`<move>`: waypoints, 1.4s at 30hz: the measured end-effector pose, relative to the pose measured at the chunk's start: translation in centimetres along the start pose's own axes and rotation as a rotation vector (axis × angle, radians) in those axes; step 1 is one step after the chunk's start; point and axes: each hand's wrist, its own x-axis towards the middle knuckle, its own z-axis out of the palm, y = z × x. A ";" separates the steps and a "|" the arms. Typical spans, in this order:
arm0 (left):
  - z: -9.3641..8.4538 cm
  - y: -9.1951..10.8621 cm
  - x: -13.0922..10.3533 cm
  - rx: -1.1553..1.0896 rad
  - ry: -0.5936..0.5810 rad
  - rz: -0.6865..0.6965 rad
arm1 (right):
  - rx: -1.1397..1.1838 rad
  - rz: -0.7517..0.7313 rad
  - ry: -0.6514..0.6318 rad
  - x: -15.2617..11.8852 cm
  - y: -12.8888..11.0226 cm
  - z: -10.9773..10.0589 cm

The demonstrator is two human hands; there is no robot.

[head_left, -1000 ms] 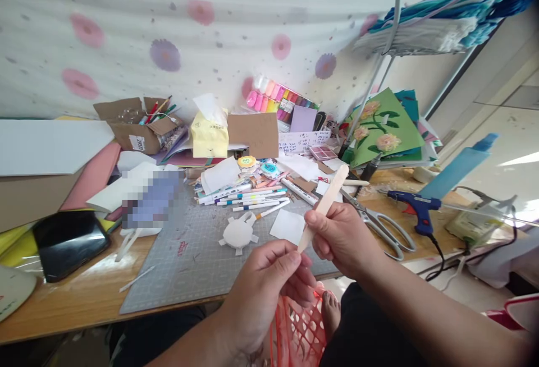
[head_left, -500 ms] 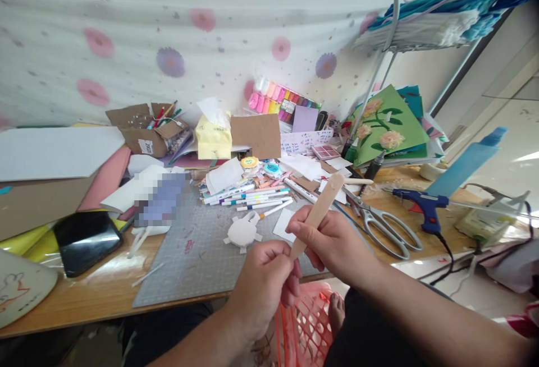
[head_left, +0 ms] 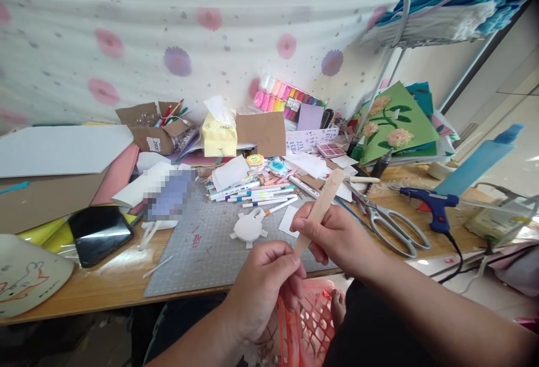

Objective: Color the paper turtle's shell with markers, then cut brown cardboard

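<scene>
A flat wooden craft stick slants upward between my two hands over the table's front edge. My left hand is closed around its lower end, which the fingers partly hide. My right hand pinches it midway, thumb on top, with the rounded far end bare. Beyond my hands, a white turtle-shaped paper cut-out lies on the grey cutting mat. A small white paper piece rests just behind my right hand.
Several markers are heaped at the mat's back. Scissors and a blue glue gun lie to the right. A black phone-like slab and a white container sit left. Below the edge stands a red basket.
The view has shifted slightly left, so the table's things appear further right. Both hands keep hold of the craft stick in nearly the same pose.
</scene>
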 end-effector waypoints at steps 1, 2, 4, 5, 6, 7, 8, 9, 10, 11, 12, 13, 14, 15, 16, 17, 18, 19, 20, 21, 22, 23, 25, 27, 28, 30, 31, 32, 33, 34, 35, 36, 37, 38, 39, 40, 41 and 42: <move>-0.1 -0.2 -0.1 0.080 -0.018 0.000 | 0.001 -0.011 0.004 0.0 0.0 -0.2; -0.2 -0.6 -0.2 0.167 -0.047 -0.011 | 0.013 -0.026 0.029 -0.1 0.1 -0.5; -0.7 -1.7 -0.6 0.366 -0.137 -0.047 | 0.069 -0.073 0.124 -0.1 0.0 -1.5; -1.0 -2.4 -0.7 0.427 -0.184 -0.066 | 0.106 -0.104 0.189 0.0 0.0 -2.2; -1.5 -3.3 -0.8 0.525 -0.253 -0.050 | 0.132 -0.144 0.239 0.0 0.0 -3.0; -2.1 -4.2 -0.8 0.621 -0.303 -0.009 | 0.134 -0.181 0.278 0.1 0.1 -3.7; -2.7 -5.2 -0.8 0.677 -0.318 0.015 | 0.097 -0.221 0.298 0.2 0.1 -4.5; -3.3 -6.1 -0.8 0.727 -0.323 0.026 | 0.022 -0.249 0.298 0.3 0.3 -5.1; -3.9 -7.1 -0.8 0.778 -0.330 0.031 | -0.075 -0.258 0.284 0.3 0.5 -5.7; -4.5 -7.9 -0.9 0.850 -0.327 0.038 | -0.189 -0.263 0.262 0.4 0.8 -6.2; -5.0 -8.5 -1.0 0.932 -0.327 0.047 | -0.316 -0.268 0.240 0.5 1.2 -6.6; -5.3 -8.9 -1.3 0.992 -0.333 0.064 | -0.451 -0.284 0.222 0.6 1.7 -7.0; -5.6 -8.9 -1.6 1.047 -0.354 0.096 | -0.591 -0.313 0.197 0.7 2.2 -7.3; -5.7 -8.6 -2.1 1.083 -0.385 0.134 | -0.739 -0.344 0.163 0.9 2.7 -7.7; -5.9 -8.0 -2.7 1.105 -0.436 0.183 | -0.878 -0.366 0.120 1.0 3.3 -8.1; -6.0 -7.0 -3.2 1.119 -0.477 0.224 | -0.993 -0.371 0.079 1.2 3.8 -8.4; -6.1 -5.8 -3.8 1.116 -0.494 0.242 | -1.079 -0.363 0.050 1.4 4.3 -8.8; -6.3 -4.3 -4.1 1.102 -0.497 0.246 | -1.135 -0.345 0.035 1.6 4.8 -9.2; -6.6 -2.8 -4.3 1.100 -0.369 0.239 | -1.167 -0.323 0.039 1.7 5.2 -9.6; -7.0 -1.4 -4.2 1.084 -0.186 0.231 | -1.181 -0.308 0.057 1.8 5.6 -9.9; -7.5 0.0 -3.7 1.070 -0.011 0.240 | -1.186 -0.298 0.070 1.9 5.8 -10.1; -8.0 1.1 -2.9 1.108 0.163 0.265 | -1.191 -0.292 0.080 1.9 5.9 -10.2; -9.3 2.5 -0.5 1.213 0.399 0.300 | -1.187 -0.298 0.098 1.8 5.7 -10.0; -10.3 2.9 2.1 1.255 0.438 0.297 | -1.170 -0.320 0.097 1.7 5.2 -9.3; -10.6 2.8 3.2 1.271 0.436 0.282 | -1.161 -0.335 0.086 1.7 4.9 -8.7; -11.0 2.5 4.7 1.288 0.431 0.247 | -1.150 -0.364 0.044 1.9 4.5 -7.3; -11.0 2.3 5.1 1.290 0.426 0.231 | -1.147 -0.377 0.017 2.2 4.3 -6.5; -10.9 2.2 5.2 1.286 0.423 0.218 | -1.146 -0.388 -0.015 2.6 4.2 -5.7; -10.9 2.1 5.2 1.278 0.419 0.210 | -1.143 -0.397 -0.046 3.2 4.2 -5.0; -10.7 2.0 5.0 1.266 0.416 0.204 | -1.139 -0.402 -0.075 3.8 4.2 -4.3; -10.7 2.0 4.8 1.248 0.415 0.203 | -1.131 -0.404 -0.103 4.6 4.3 -3.7; -10.6 2.0 4.6 1.225 0.415 0.204 | -1.119 -0.403 -0.127 5.4 4.4 -3.2; -10.6 2.0 4.3 1.195 0.413 0.204 | -1.102 -0.398 -0.150 6.2 4.5 -2.9; -10.6 2.1 4.0 1.158 0.409 0.200 | -1.081 -0.390 -0.167 7.0 4.6 -2.6; -10.7 2.1 3.7 1.114 0.400 0.194 | -1.054 -0.378 -0.179 7.7 4.7 -2.4; -10.8 2.1 3.4 1.064 0.387 0.187 | -1.020 -0.364 -0.185 8.3 4.8 -2.3; -10.8 2.2 3.1 1.011 0.373 0.184 | -0.980 -0.348 -0.184 8.7 4.8 -2.2; -10.8 2.4 2.8 0.958 0.362 0.187 | -0.931 -0.334 -0.181 9.0 4.7 -2.2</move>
